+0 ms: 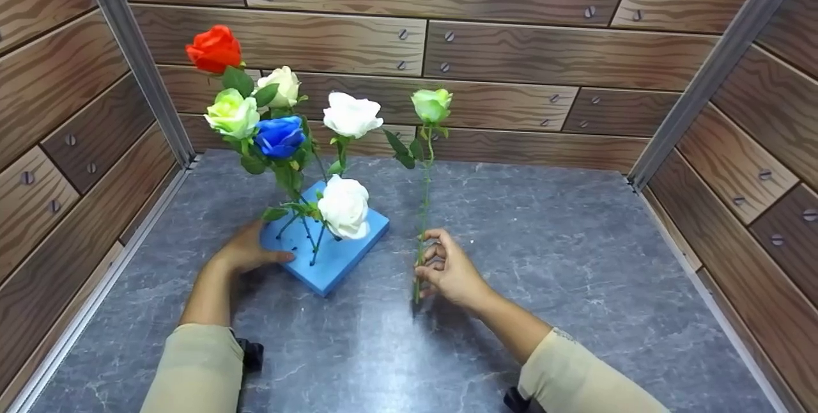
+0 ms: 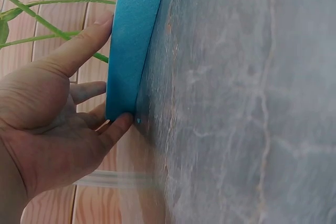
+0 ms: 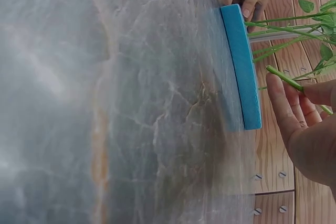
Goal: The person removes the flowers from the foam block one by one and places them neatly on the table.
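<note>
left hand (image 1: 248, 250) gripping blue block (image 1: 348, 259) by its edge, roses (image 1: 279, 137) rising beyond it, right hand (image 1: 452, 272) pinching green rose (image 1: 432, 106) low on its stem, grey tabletop (image 1: 575, 259) stretching rightward of it

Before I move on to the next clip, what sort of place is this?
Probably a small staged work booth: printed-looking plank walls, metal posts at the corners, and a marbled tabletop where roses stand in a block.
</note>
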`<control>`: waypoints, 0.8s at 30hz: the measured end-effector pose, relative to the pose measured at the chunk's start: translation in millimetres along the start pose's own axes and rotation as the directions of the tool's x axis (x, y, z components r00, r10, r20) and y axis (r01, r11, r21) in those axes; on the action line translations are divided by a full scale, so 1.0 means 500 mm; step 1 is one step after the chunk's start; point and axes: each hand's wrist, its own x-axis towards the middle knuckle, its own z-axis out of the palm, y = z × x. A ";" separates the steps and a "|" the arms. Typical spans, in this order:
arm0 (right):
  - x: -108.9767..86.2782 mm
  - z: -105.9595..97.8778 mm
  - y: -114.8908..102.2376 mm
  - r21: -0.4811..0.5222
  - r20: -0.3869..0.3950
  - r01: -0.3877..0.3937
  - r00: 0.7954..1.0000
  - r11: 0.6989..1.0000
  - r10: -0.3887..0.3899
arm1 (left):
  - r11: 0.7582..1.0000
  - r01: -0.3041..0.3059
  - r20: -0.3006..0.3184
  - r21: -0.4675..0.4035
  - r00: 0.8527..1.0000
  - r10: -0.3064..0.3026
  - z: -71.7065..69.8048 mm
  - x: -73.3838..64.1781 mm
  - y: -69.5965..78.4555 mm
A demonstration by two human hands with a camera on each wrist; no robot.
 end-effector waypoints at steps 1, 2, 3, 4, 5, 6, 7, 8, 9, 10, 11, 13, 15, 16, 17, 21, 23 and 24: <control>-0.002 -0.001 0.001 0.004 0.002 -0.009 1.000 1.000 0.009 | 1.000 0.002 0.002 -0.001 1.000 -0.002 -0.001 -0.001 0.000; -0.003 -0.002 0.002 0.008 0.005 -0.019 1.000 1.000 0.019 | 1.000 0.003 0.004 -0.003 1.000 -0.003 -0.001 -0.001 -0.001; -0.005 -0.003 0.004 0.011 0.011 -0.026 1.000 1.000 0.026 | 1.000 0.004 0.006 -0.003 1.000 -0.004 -0.001 -0.001 -0.001; -0.006 -0.004 0.005 0.016 0.016 -0.039 0.999 0.999 0.038 | 1.000 0.007 0.009 -0.005 1.000 -0.007 -0.002 -0.002 -0.002; -0.008 -0.005 0.007 0.019 0.023 -0.050 0.999 0.999 0.049 | 1.000 0.008 0.011 -0.007 1.000 -0.008 -0.002 -0.002 -0.002; -0.009 -0.006 0.008 0.025 0.030 -0.060 0.998 0.998 0.059 | 1.000 0.010 0.011 -0.005 1.000 -0.010 -0.002 -0.003 -0.002; -0.010 -0.007 0.010 0.030 0.037 -0.070 0.997 0.997 0.068 | 1.000 0.010 0.011 -0.006 1.000 -0.010 -0.002 -0.003 -0.002; -0.011 -0.007 0.011 0.035 0.044 -0.079 0.996 0.996 0.077 | 1.000 0.010 0.009 -0.004 1.000 -0.010 -0.002 -0.003 -0.001; -0.012 -0.008 0.013 0.038 0.049 -0.090 0.995 0.995 0.088 | 1.000 0.011 0.006 -0.006 1.000 -0.011 -0.002 -0.003 -0.001; -0.012 -0.009 0.014 0.042 0.052 -0.101 0.994 0.994 0.099 | 1.000 0.011 0.003 -0.010 1.000 -0.011 -0.001 -0.003 -0.001; -0.012 -0.009 0.015 0.046 0.056 -0.106 0.993 0.993 0.104 | 1.000 0.010 0.000 -0.015 1.000 -0.010 0.000 -0.002 0.000; -0.013 -0.010 0.018 0.049 0.061 -0.120 0.991 0.992 0.117 | 1.000 0.010 -0.005 -0.028 1.000 -0.011 0.001 0.000 0.000; -0.013 -0.010 0.021 0.047 0.065 -0.132 0.989 0.990 0.129 | 0.999 0.011 -0.007 -0.043 1.000 -0.011 0.003 0.002 0.001; -0.013 -0.010 0.023 0.051 0.070 -0.137 0.989 0.989 0.133 | 0.999 0.011 -0.006 -0.048 1.000 -0.011 0.004 0.003 0.001; -0.014 -0.009 0.025 0.054 0.074 -0.143 0.987 0.988 0.139 | 0.998 0.011 -0.006 -0.054 1.000 -0.011 0.005 0.003 0.001; -0.013 -0.007 0.030 0.069 0.096 -0.171 0.982 0.983 0.164 | 0.997 0.011 -0.003 -0.073 1.000 -0.012 0.006 0.003 0.001; -0.013 -0.007 0.031 0.081 0.107 -0.187 0.978 0.979 0.178 | 0.997 0.013 -0.001 -0.079 1.000 -0.013 0.006 0.002 0.002; -0.013 -0.007 0.032 0.085 0.112 -0.194 0.977 0.977 0.184 | 0.996 0.015 0.000 -0.083 1.000 -0.015 0.006 0.002 0.003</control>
